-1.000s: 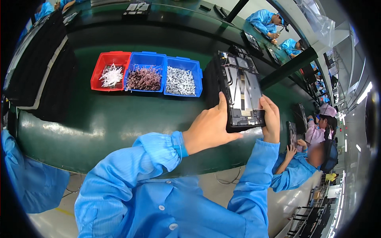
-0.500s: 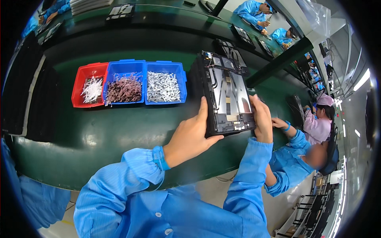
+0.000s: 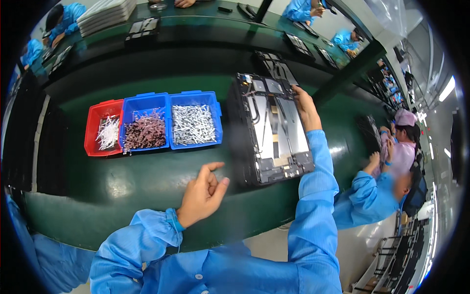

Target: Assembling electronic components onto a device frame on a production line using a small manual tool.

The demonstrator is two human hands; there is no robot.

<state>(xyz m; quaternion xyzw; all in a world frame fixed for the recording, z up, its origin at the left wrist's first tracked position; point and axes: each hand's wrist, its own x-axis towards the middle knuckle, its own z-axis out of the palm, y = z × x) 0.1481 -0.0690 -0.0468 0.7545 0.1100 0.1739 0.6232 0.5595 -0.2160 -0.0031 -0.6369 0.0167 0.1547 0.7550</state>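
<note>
A stack of flat, dark electronic units (image 3: 236, 130) stands in front of me, right of the middle. The top unit (image 3: 264, 130) lies with its inside exposed: silver panels, black cables and a tan strip. My right hand (image 3: 307, 109) is at its far right edge, fingers stretched along the side and partly hidden; I cannot tell whether it grips. My left hand (image 3: 201, 193) hovers left of the stack's near corner, apart from it and holding nothing. Its thumb and index finger are apart, the other fingers curled. Behind the stack lies another similar unit (image 3: 278, 67).
Left of the stack stand a red bin (image 3: 89, 132) with white pieces, a blue bin (image 3: 128, 103) with brownish screws and a blue bin (image 3: 218, 117) with silver screws. A black stack (image 3: 54, 152) occupies the far left. A co-worker (image 3: 364, 201) sits at right, near a slanted post (image 3: 347, 71).
My left hand has let go of the unit and moved left toward me. My right hand has slid to the far right edge. The view has shifted, showing more of the people opposite.
</note>
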